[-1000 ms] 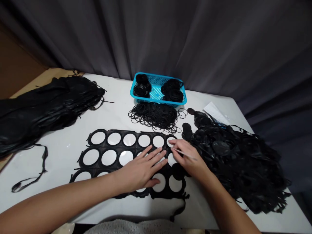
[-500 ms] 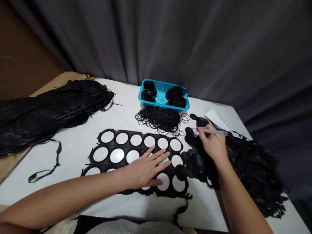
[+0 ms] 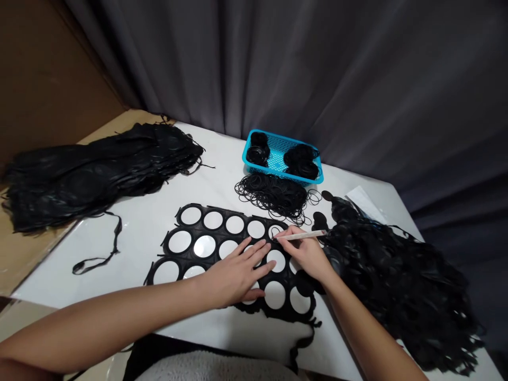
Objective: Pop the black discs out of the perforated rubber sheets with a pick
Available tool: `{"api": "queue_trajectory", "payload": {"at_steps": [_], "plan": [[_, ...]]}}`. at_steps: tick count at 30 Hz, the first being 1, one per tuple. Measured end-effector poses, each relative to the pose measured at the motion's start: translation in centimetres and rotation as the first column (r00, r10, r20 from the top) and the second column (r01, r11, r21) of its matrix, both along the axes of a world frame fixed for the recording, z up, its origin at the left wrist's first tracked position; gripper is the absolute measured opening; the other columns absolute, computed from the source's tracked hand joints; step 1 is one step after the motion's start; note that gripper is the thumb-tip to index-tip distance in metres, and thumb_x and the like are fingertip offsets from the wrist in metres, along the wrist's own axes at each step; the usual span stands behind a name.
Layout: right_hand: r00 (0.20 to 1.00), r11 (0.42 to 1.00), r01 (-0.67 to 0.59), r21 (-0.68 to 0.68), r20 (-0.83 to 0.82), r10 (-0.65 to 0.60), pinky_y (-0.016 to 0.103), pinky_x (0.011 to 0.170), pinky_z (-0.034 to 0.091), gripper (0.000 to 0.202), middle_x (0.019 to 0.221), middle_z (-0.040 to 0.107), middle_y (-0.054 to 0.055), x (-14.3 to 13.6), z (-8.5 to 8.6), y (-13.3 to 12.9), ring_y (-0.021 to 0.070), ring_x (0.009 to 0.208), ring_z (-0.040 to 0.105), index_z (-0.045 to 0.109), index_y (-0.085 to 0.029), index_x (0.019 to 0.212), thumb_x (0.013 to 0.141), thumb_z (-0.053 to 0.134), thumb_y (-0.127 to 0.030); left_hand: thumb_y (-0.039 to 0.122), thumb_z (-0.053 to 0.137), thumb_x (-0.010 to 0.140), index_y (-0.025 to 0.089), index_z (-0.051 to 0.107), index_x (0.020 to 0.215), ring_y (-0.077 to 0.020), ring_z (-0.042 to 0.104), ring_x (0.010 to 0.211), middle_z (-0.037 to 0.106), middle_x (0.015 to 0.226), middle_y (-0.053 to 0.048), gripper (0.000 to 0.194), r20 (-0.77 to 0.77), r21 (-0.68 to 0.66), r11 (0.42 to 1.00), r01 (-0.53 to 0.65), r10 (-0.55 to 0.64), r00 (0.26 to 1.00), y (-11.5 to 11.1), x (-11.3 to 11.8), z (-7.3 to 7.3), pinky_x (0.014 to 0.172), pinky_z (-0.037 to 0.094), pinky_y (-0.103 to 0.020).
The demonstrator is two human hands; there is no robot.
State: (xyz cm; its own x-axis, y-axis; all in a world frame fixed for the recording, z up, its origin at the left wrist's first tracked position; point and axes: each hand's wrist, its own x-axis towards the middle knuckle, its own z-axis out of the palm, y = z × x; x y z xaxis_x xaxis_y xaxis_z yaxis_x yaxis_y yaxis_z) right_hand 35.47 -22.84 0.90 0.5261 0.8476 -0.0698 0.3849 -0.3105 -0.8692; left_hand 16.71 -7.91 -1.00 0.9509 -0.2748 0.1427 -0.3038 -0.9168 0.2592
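Observation:
A black sheet (image 3: 207,238) with rows of round holes lies on the white table, which shows through the holes. My left hand (image 3: 238,272) rests flat on the sheet with fingers spread. A slim whitish pen-like tool (image 3: 304,235) is pinched in my right hand (image 3: 305,251), over the sheet's upper right holes. By its tip a thin black ring (image 3: 275,230) shows at one hole; whether it is still joined to the sheet I cannot tell. Black discs (image 3: 319,220) lie just right of my right hand.
A blue basket (image 3: 282,138) holds bundles of black rings, and loose rings (image 3: 275,194) lie before it. A stack of black sheets (image 3: 103,166) is at the left, a black scrap heap (image 3: 405,291) at the right. White paper (image 3: 365,203) lies behind the heap.
My right hand has moved left with the tool, from the discs to the sheet's upper right holes. My left hand stays flat on the sheet. The whole view has shifted slightly.

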Motion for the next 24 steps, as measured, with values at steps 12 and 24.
{"api": "queue_trajectory", "payload": {"at_steps": [12,24], "plan": [[0.977,0.990,0.131,0.050,0.165,-0.138,0.037,0.085,0.048,0.017,0.091,0.070,0.004,-0.2,-0.1,-0.2,0.0228,0.090,0.064,0.063,-0.023,0.084,0.095,0.055,-0.034,0.051,0.066,0.092,0.016,0.045,0.146,-0.0378,0.030,0.147,0.037,0.157,-0.020,0.067,0.009,-0.019,1.000,-0.011,0.011,1.000,-0.1,0.0,-0.3,0.119,0.023,-0.055],[0.970,0.998,-0.051,0.030,0.241,0.042,0.036,0.084,0.050,0.015,0.095,0.071,0.004,-1.1,0.0,-0.6,0.0215,0.092,0.067,0.058,-0.024,0.082,0.097,0.054,-0.026,0.050,0.069,0.090,0.015,0.046,0.144,-0.0388,0.034,0.145,0.038,0.155,-0.022,0.068,0.012,0.000,1.000,-0.009,0.009,1.000,-0.2,0.0,0.1,0.118,0.024,-0.055]]}}
